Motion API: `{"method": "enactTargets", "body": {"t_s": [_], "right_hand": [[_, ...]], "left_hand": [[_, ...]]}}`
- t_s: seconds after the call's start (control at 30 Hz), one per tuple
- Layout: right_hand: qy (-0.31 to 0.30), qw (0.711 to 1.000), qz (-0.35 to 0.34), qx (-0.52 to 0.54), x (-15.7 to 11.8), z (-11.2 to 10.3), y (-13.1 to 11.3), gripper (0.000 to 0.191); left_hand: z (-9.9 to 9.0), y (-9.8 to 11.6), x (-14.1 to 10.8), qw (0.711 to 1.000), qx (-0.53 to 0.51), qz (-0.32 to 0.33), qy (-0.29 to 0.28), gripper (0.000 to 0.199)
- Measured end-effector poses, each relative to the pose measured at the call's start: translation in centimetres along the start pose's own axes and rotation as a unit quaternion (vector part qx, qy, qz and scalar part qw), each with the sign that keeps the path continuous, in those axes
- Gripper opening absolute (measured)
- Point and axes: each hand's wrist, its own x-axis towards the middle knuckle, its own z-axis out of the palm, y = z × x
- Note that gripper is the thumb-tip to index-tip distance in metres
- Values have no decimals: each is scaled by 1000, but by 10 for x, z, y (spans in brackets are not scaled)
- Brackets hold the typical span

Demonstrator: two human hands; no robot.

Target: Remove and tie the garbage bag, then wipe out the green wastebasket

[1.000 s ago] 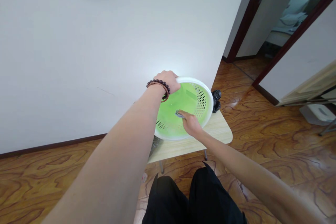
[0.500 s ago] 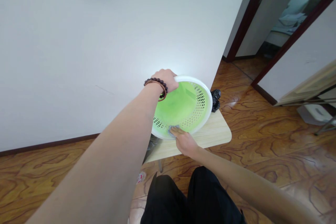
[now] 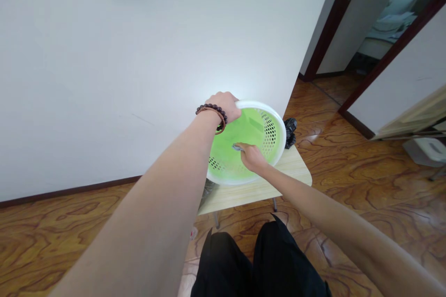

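A green and white plastic basket (image 3: 226, 137) with a perforated side is tilted above a small pale wooden table (image 3: 292, 167), its opening facing me. My left hand (image 3: 225, 104), with a beaded bracelet at the wrist, grips the white rim at the upper left. Inside the basket, near its middle, my right hand (image 3: 251, 157) holds a small grey cloth (image 3: 238, 147) between its fingers.
Black plastic bags (image 3: 290, 132) lie at the table's right end, and another dark bag (image 3: 208, 190) is at its left. A white wall (image 3: 139, 55) rises behind. To the right are a doorway and a white bin (image 3: 427, 151).
My right hand has moved up with the cloth, from the basket's lower rim area to its middle. My left hand keeps its hold on the rim. The whole view has shifted slightly.
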Motion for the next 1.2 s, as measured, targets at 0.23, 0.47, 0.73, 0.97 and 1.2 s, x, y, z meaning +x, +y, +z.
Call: {"method": "enactTargets", "body": {"t_s": [0.23, 0.47, 0.73, 0.97, 1.2], "right_hand": [[-116, 989, 75, -59, 11, 60, -17, 44], [-87, 992, -91, -20, -59, 44, -6, 53], [-108, 991, -67, -52, -75, 16, -1, 51], [-91, 987, 19, -132, -68, -32, 0, 36], [-10, 988, 112, -108, -34, -53, 29, 29]], "left_hand": [[1, -3, 1, 1000, -2, -1, -3, 45], [2, -5, 1, 1000, -7, -3, -4, 46], [-4, -1, -6, 999, -2, -7, 32, 59], [-12, -14, -15, 993, 61, -52, 84, 57], [-11, -1, -7, 975, 115, 162, 99, 61]]}}
